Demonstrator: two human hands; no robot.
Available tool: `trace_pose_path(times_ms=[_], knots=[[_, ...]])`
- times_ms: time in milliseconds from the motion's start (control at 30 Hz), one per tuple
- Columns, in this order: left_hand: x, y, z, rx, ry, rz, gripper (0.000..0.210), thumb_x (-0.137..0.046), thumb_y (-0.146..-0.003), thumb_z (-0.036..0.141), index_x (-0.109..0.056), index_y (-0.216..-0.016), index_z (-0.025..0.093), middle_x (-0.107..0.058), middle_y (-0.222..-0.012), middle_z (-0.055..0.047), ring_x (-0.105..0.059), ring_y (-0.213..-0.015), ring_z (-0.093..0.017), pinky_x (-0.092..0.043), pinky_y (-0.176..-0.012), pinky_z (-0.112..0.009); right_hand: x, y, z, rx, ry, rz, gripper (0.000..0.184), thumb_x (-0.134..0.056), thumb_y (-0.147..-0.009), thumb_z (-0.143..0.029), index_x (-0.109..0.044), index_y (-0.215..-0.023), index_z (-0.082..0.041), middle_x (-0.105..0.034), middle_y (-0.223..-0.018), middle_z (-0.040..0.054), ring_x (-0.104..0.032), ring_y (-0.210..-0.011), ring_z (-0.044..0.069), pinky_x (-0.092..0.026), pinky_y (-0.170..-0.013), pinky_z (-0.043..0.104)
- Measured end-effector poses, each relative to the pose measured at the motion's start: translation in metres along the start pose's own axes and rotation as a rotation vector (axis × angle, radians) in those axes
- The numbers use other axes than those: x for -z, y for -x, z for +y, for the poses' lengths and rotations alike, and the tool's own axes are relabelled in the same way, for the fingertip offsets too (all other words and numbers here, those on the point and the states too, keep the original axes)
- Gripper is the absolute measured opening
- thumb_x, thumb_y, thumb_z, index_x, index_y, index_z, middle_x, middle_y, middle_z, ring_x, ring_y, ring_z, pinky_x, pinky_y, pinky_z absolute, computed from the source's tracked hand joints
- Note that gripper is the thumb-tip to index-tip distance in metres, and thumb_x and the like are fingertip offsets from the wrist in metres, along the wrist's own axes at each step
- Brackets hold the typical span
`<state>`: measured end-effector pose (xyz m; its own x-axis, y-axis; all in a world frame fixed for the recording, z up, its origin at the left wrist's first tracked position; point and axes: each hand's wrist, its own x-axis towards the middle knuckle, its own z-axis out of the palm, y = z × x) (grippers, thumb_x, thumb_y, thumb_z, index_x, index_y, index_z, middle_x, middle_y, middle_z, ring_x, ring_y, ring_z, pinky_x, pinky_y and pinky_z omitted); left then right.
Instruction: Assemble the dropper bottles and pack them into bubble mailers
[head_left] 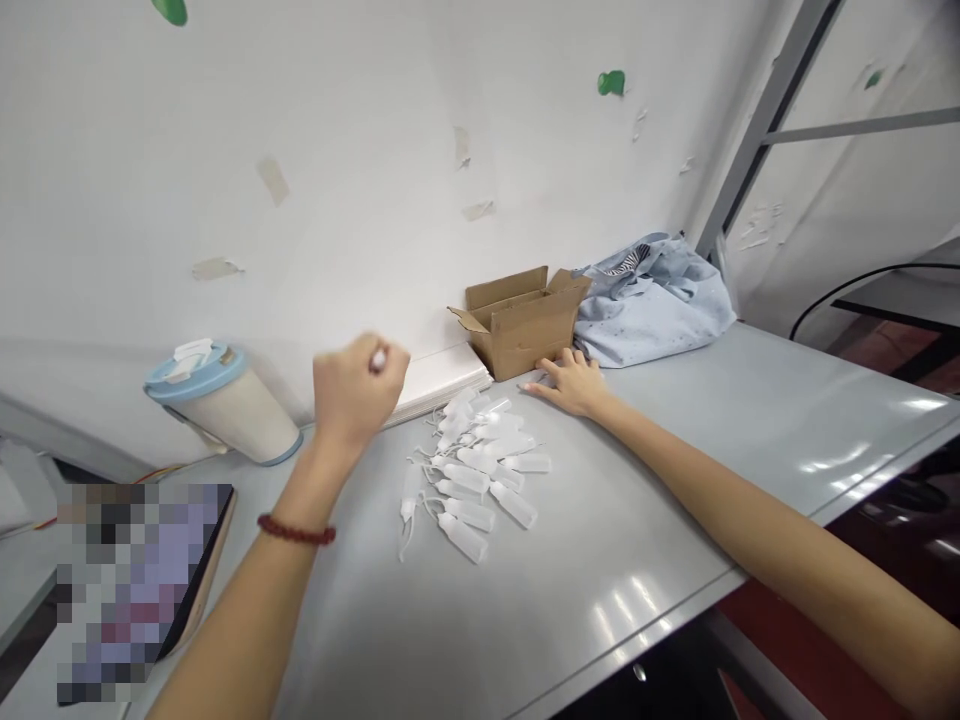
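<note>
Raised above the table's left part, my left hand (358, 390) is closed in a fist. A pale rounded end pokes out of it, resembling the small plastic bottles (472, 515); the rest is hidden by my fingers. Those translucent white squeeze bottles, several of them with thin tethered caps, lie in a loose pile on the grey table (570, 580). My right hand (574, 385) rests palm down at the front of an open cardboard box (532, 335), its fingers spread. Something small and clear shows beside those fingers, too unclear to name.
Behind the pile, a stack of white sheets (435, 385) lies against the wall. A tilted cream tumbler with a blue lid (240, 405) stands left. A tablet-like device with a blurred screen (150, 590) is at lower left. Light blue cloth (652, 305) sits right of the box.
</note>
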<state>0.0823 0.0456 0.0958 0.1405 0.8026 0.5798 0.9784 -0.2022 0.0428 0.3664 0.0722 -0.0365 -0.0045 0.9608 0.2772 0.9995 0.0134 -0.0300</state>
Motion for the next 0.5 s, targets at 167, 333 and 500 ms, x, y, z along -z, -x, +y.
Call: trace_pose_path(times_ms=[167, 333, 500], knots=[[0.019, -0.079, 0.079, -0.214, 0.294, 0.401, 0.028, -0.034, -0.096, 0.027, -0.059, -0.09, 0.018, -0.059, -0.069, -0.002, -0.06, -0.07, -0.017, -0.043, -0.07, -0.028, 0.005, 0.002, -0.001, 0.04, 0.01, -0.005, 0.053, -0.037, -0.09, -0.064, -0.059, -0.116, -0.024, -0.053, -0.113, 0.0155, -0.046, -0.107, 0.035, -0.039, -0.081, 0.045], [-0.012, -0.112, 0.111, -0.389, 0.272, 0.075, 0.028, -0.045, -0.095, 0.036, -0.059, -0.105, 0.014, -0.067, -0.096, -0.011, -0.063, -0.089, -0.026, -0.047, -0.079, -0.037, 0.005, 0.002, -0.002, 0.033, 0.029, 0.009, 0.048, -0.042, -0.089, -0.059, -0.058, -0.115, -0.022, -0.054, -0.112, 0.0164, -0.049, -0.105, 0.036, -0.041, -0.077, 0.043], [-0.021, -0.08, 0.108, -0.444, 0.25, -0.115, 0.028, -0.035, -0.1, 0.024, -0.057, -0.112, 0.011, -0.065, -0.104, -0.012, -0.063, -0.095, -0.023, -0.049, -0.084, -0.04, 0.008, 0.0, -0.006, 0.028, 0.018, 0.011, 0.045, -0.048, -0.086, -0.055, -0.059, -0.111, -0.019, -0.057, -0.107, 0.0158, -0.057, -0.095, 0.033, -0.041, -0.071, 0.035]])
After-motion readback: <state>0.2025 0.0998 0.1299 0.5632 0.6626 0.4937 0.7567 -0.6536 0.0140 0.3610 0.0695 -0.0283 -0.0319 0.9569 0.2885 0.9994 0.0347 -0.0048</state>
